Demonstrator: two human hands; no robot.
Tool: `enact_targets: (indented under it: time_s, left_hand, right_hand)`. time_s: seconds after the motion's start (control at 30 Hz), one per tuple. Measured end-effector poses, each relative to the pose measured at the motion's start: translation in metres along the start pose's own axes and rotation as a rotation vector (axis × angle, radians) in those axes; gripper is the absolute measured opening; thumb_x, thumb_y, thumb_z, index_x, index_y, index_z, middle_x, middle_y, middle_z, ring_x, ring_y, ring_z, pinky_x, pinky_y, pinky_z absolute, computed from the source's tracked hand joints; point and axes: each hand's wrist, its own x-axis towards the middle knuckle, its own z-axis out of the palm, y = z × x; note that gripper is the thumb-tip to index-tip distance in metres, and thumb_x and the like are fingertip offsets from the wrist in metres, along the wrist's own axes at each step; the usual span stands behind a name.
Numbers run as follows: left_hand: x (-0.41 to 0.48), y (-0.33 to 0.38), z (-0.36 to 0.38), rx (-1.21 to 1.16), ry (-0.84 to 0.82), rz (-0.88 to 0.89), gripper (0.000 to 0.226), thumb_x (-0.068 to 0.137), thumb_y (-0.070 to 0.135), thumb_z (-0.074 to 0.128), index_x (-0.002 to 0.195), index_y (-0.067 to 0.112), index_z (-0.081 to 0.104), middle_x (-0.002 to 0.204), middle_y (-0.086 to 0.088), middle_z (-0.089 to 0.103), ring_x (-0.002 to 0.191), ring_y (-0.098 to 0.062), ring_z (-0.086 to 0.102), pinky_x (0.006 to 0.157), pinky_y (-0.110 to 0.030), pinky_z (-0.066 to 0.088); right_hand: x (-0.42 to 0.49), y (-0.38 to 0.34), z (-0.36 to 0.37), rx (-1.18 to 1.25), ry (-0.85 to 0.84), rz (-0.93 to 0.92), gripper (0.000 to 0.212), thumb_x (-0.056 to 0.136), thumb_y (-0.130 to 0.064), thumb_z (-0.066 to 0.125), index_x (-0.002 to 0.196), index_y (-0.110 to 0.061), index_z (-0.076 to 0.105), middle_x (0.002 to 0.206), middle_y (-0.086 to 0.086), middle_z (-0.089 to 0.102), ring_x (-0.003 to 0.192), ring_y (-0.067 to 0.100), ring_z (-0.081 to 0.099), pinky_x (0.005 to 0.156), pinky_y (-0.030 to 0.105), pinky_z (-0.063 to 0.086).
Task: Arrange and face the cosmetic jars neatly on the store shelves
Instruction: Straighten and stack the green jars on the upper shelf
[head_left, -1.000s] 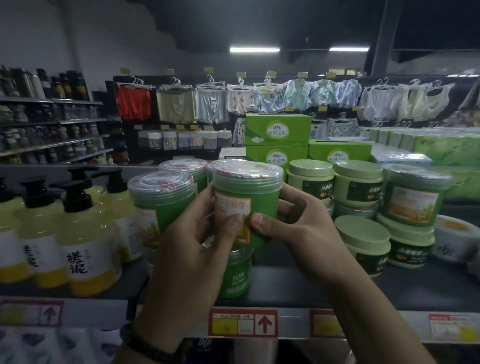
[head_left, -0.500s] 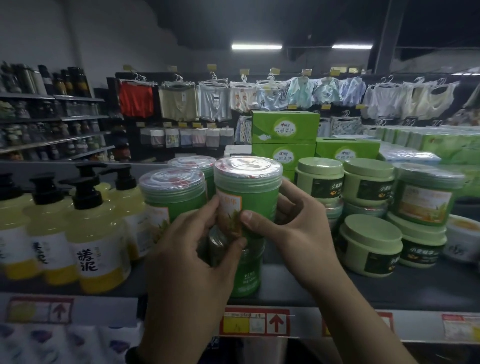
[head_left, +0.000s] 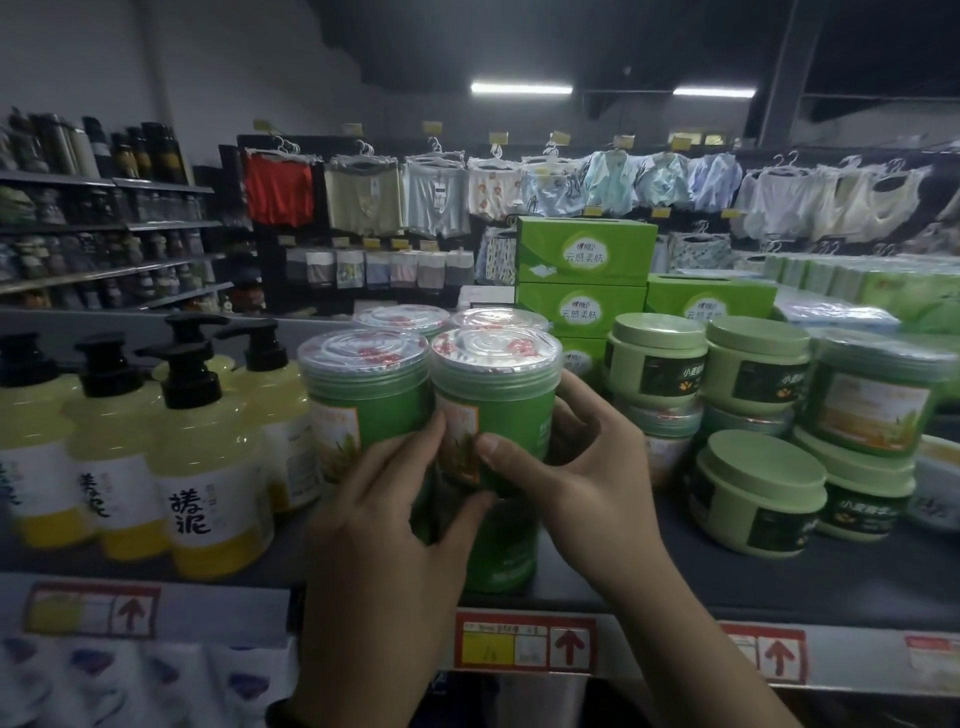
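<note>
Left hand (head_left: 384, 525): grasping, with thumb and fingertips set against the label face of the clear-lidded green jar (head_left: 496, 384).
Right hand (head_left: 582, 467): grasping the same jar, thumb on its lower front, fingers curled round its right side.
Clear-lidded green jar: upright, at the front middle of the shelf (head_left: 779, 577), directly above the lower green jar (head_left: 501, 545). The hands hide the join, so contact between the two cannot be told. Its label is turned partly to the left.
Neighbour jar (head_left: 363, 395): same type, upright, just beside the held jar on its left, lids level.
Rear jars (head_left: 402, 319): two of the same type, in a row behind the front pair.
Pump bottles (head_left: 208, 467): yellow with black pumps and white labels, grouped at the left end of the shelf.
Pale green squat jars (head_left: 758, 493): matt lids and dark labels, standing right of the hands; some are stacked in twos.
Tissue boxes (head_left: 584, 249): bright green, stacked behind the jars.
Price tag (head_left: 524, 642): red-bordered with an up arrow, on the shelf edge below the hands.
Hanging garments (head_left: 363, 192): on hangers along the far rack.
</note>
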Motion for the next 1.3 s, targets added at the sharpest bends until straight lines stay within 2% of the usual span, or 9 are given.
enact_targets:
  time_s: [0.1, 0.2, 0.33, 0.5, 0.63, 0.73, 0.9, 1.17, 1.3]
  left_hand:
    - [-0.004, -0.002, 0.0, 0.02, -0.007, 0.015, 0.072, 0.069, 0.027, 0.096, 0.136, 0.022, 0.072, 0.121, 0.017, 0.067, 0.11, -0.002, 0.062, 0.101, -0.003, 0.04]
    - [-0.004, -0.004, 0.002, 0.026, -0.024, 0.04, 0.071, 0.069, 0.026, 0.096, 0.136, 0.021, 0.072, 0.123, 0.013, 0.069, 0.111, 0.006, 0.054, 0.101, 0.006, 0.027]
    - [-0.002, -0.007, 0.002, 0.025, -0.032, 0.086, 0.069, 0.067, 0.024, 0.097, 0.132, 0.017, 0.074, 0.121, 0.005, 0.074, 0.11, -0.004, 0.061, 0.101, 0.003, 0.031]
    - [-0.002, -0.012, 0.002, -0.007, -0.027, 0.121, 0.071, 0.066, 0.022, 0.098, 0.133, 0.016, 0.074, 0.12, 0.007, 0.072, 0.111, 0.006, 0.056, 0.103, 0.003, 0.031]
    - [-0.003, -0.015, 0.004, 0.0, -0.003, 0.13, 0.068, 0.067, 0.023, 0.097, 0.131, 0.017, 0.075, 0.121, 0.005, 0.074, 0.111, -0.002, 0.061, 0.103, 0.001, 0.035]
    - [-0.002, -0.015, 0.003, -0.023, 0.029, 0.124, 0.057, 0.076, 0.035, 0.086, 0.13, 0.02, 0.076, 0.122, 0.006, 0.075, 0.11, -0.005, 0.066, 0.097, -0.016, 0.051]
    - [0.0, -0.015, 0.0, -0.039, 0.041, 0.123, 0.056, 0.081, 0.042, 0.079, 0.134, 0.024, 0.073, 0.123, 0.009, 0.074, 0.111, -0.009, 0.071, 0.089, -0.036, 0.063]
    - [-0.005, -0.018, 0.003, -0.012, 0.07, 0.199, 0.035, 0.083, 0.025, 0.086, 0.118, 0.024, 0.079, 0.114, 0.011, 0.07, 0.108, -0.001, 0.062, 0.1, -0.011, 0.045]
    - [-0.005, -0.018, 0.003, -0.02, 0.061, 0.201, 0.035, 0.082, 0.025, 0.086, 0.117, 0.023, 0.08, 0.114, 0.011, 0.07, 0.107, -0.002, 0.062, 0.1, -0.009, 0.044]
  right_hand:
    - [-0.001, 0.003, -0.001, -0.017, 0.008, 0.002, 0.058, 0.085, -0.004, 0.087, 0.139, -0.013, 0.068, 0.124, 0.006, 0.08, 0.119, 0.026, 0.075, 0.103, 0.056, 0.06]
    - [-0.002, 0.006, 0.0, -0.024, 0.014, 0.01, 0.057, 0.085, -0.004, 0.086, 0.138, -0.011, 0.068, 0.123, 0.008, 0.08, 0.119, 0.027, 0.076, 0.102, 0.057, 0.06]
    - [-0.003, 0.01, -0.002, -0.029, 0.02, 0.016, 0.056, 0.086, -0.002, 0.086, 0.138, -0.011, 0.068, 0.124, 0.009, 0.08, 0.119, 0.029, 0.075, 0.103, 0.059, 0.059]
    - [-0.004, 0.01, -0.002, -0.01, 0.011, 0.017, 0.056, 0.086, -0.004, 0.086, 0.138, -0.011, 0.067, 0.124, 0.01, 0.079, 0.12, 0.03, 0.075, 0.103, 0.059, 0.059]
    - [-0.005, 0.011, -0.003, -0.049, 0.002, 0.019, 0.056, 0.087, -0.002, 0.087, 0.138, -0.014, 0.067, 0.124, 0.006, 0.08, 0.119, 0.025, 0.075, 0.103, 0.056, 0.06]
    - [-0.006, 0.01, -0.008, -0.076, -0.025, 0.043, 0.064, 0.084, -0.004, 0.088, 0.142, -0.019, 0.065, 0.127, 0.002, 0.079, 0.123, 0.02, 0.074, 0.106, 0.056, 0.058]
    - [-0.007, 0.011, -0.03, -0.131, -0.108, 0.093, 0.077, 0.077, -0.006, 0.091, 0.147, -0.02, 0.06, 0.135, 0.002, 0.075, 0.13, 0.021, 0.069, 0.112, 0.057, 0.053]
    - [-0.024, 0.023, -0.039, -0.058, -0.113, 0.134, 0.061, 0.083, 0.014, 0.081, 0.139, -0.005, 0.064, 0.131, 0.004, 0.078, 0.126, 0.023, 0.073, 0.109, 0.044, 0.058]
    - [-0.026, 0.026, -0.037, -0.03, -0.097, 0.13, 0.059, 0.084, 0.018, 0.078, 0.137, -0.003, 0.064, 0.129, 0.006, 0.079, 0.123, 0.024, 0.074, 0.107, 0.039, 0.059]
